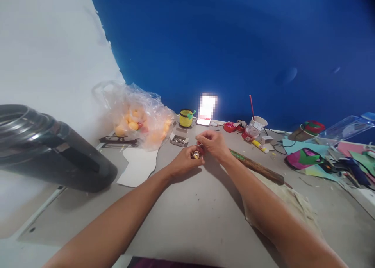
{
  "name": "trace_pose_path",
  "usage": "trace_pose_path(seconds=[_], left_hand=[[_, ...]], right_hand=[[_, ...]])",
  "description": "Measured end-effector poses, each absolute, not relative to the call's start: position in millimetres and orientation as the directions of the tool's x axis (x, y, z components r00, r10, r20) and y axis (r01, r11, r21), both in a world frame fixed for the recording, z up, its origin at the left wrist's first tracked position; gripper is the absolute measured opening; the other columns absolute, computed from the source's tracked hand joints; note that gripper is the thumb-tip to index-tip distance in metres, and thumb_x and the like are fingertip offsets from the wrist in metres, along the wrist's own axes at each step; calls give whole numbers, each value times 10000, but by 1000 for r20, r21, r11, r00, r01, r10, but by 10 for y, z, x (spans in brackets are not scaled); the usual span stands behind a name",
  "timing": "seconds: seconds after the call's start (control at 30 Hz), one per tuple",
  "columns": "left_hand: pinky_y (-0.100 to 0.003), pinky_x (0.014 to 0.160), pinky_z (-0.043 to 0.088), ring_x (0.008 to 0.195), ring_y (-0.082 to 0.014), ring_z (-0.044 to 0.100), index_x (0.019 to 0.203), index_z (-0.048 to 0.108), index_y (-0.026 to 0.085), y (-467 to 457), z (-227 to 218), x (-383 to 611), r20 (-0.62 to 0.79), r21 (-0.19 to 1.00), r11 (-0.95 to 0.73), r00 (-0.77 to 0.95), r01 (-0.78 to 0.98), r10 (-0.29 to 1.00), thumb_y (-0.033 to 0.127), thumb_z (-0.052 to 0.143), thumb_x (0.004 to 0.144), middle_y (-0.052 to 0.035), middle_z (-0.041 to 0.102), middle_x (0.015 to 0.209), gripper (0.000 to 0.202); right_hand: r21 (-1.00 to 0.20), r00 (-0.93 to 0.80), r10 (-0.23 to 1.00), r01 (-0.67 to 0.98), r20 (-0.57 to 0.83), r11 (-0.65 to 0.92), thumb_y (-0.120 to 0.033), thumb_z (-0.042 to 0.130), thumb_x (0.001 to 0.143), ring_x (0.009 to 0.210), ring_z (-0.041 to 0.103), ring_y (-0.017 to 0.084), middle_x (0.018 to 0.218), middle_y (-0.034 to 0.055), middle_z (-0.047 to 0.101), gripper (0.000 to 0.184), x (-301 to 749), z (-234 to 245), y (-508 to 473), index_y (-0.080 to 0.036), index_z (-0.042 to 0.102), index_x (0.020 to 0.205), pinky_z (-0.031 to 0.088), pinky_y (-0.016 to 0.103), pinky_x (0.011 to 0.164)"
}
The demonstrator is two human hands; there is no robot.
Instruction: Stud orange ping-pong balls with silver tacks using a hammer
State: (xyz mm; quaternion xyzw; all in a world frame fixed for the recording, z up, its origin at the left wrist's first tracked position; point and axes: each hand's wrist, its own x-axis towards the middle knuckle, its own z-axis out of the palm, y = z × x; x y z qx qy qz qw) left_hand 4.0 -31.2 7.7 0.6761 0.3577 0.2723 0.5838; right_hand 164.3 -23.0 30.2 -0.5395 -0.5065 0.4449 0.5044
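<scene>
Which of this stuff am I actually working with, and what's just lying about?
In hand: shiny piece, held in left hand, right hand touching it; maybe the small box beyond.
Lying about: plastic bag, glasses, yellow cup, wooden stick, paper scraps.

The grey counter (pixel 187 205) carries a plastic bag of fruit (pixel 137 117) left of the fingers (pixel 205 137), a wooden stick (pixel 258 167) to their right, and a yellow cup (pixel 186 118) beyond them.

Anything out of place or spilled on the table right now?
Nothing looks spilled. The right end of the table is littered with cut coloured paper scraps, and a wooden stick lies slanted near the right hand. The left hand holds a small shiny piece.
</scene>
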Motion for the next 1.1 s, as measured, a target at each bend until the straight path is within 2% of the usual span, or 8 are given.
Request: trace_pose_path(seconds=[0.1, 0.2, 0.33, 0.47, 0.6, 0.77, 0.93, 1.1], left_hand=[[-253, 658, 459, 730, -131, 570, 990, 664, 168, -289, 35, 36, -16, 991, -65, 590, 116, 808, 250, 694, 715, -10, 677, 891, 288], [-248, 652, 471, 711, -117, 576, 1061, 650, 170, -272, 7, 34, -43, 996, -7, 569, 85, 821, 253, 712, 723, -9, 687, 913, 354], [-254, 677, 502, 780, -140, 629, 1150, 641, 163, -252, 4, 32, -63, 997, 34, 559, 62, 826, 261, 743, 733, -40, 712, 950, 440], [-264, 712, 517, 854, -164, 647, 1128, 667, 156, -228, -5, 22, -48, 996, 0, 545, 87, 837, 234, 749, 721, -60, 713, 1000, 423], [-250, 641, 483, 674, -102, 566, 1141, 646, 166, -220, -26, 18, -69, 996, 23, 540, 91, 839, 235, 709, 754, -23, 692, 936, 398], [-238, 563, 431, 562, -82, 495, 1152, 637, 166, -227, -65, 27, -78, 993, 20, 535, 113, 841, 272, 708, 780, 13, 654, 826, 393], [-265, 673, 478, 709, -139, 583, 1082, 663, 164, -244, -52, 38, -3, 971, -110, 472, 212, 881, 273, 717, 775, -10, 680, 867, 330], [-295, 759, 499, 825, -182, 617, 1006, 636, 180, -278, -33, 66, 47, 944, -173, 404, 280, 913, 361, 713, 819, -30, 694, 924, 271]], right_hand=[[-996, 119, 990, -58, -74, -68, -577, 852, 617, 452, 400, 75, 560, 9, 611, 456, 1749, 124, -323, -169, 652, 652, 301, 232, 430], [-975, 84, 988, -188, -133, -115, -605, 904, 570, 446, 320, 50, 547, -2, 571, 515, 1818, 6, -342, -165, 647, 643, 226, 221, 416], [-947, 19, 986, -285, -164, -152, -598, 936, 553, 468, 312, 49, 534, -32, 513, 529, 1859, -12, -341, -166, 645, 647, 230, 210, 427], [-943, -7, 987, -294, -158, -153, -596, 940, 570, 493, 313, 46, 595, -25, 529, 531, 1881, -6, -346, -162, 643, 647, 229, 203, 434], [-935, -74, 980, -295, -183, -197, -590, 937, 593, 492, 299, 45, 561, -49, 460, 527, 1898, -39, -342, -164, 630, 637, 220, 201, 442], [-931, -131, 973, -293, -188, -219, -541, 932, 630, 529, 367, 51, 664, 4, 594, 466, 1925, -44, -342, -148, 694, 705, 257, 210, 468], [-923, -231, 947, -265, -222, -280, -423, 960, 599, 552, 443, 74, 737, 38, 696, 390, 1972, 15, -358, -161, 779, 823, 274, 227, 490], [-933, -274, 936, -220, -221, -285, -377, 955, 591, 516, 433, 75, 695, 34, 723, 331, 1979, 37, -371, -174, 769, 775, 252, 234, 491]])
